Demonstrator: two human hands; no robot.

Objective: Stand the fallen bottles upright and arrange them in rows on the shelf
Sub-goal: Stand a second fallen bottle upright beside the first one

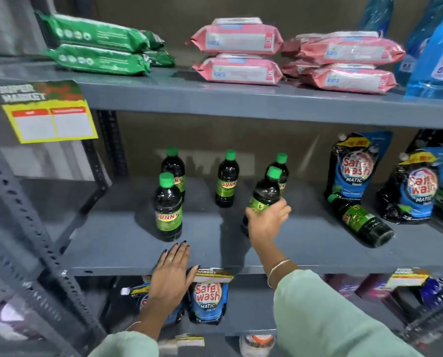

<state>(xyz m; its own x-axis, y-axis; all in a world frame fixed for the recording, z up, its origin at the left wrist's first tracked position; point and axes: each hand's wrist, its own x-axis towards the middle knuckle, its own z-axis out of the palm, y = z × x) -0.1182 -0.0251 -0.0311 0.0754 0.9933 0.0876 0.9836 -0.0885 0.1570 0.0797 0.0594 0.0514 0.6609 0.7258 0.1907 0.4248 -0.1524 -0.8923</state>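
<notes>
Four bottles are standing on the shelf (127,243). The right hand (265,222) is gripping a tilted bottle (263,195), fingers wrapped around its middle. The left hand (172,273) is lying flat, holding nothing. One fallen bottle (361,221) is waiting beside the pouches (354,166).

There is one view only, from a wide-angle camera worn on the person's head. It faces a grey metal shelf (305,256) head-on and tilts slightly down, so the middle board fills the centre while the upper board (241,99) crosses above it and a lower level shows beneath. The camera stands close: both sleeved forearms enter from the bottom edge and reach the board. Straight lines bend toward the edges, and the left upright (21,207) leans diagonally.
</notes>
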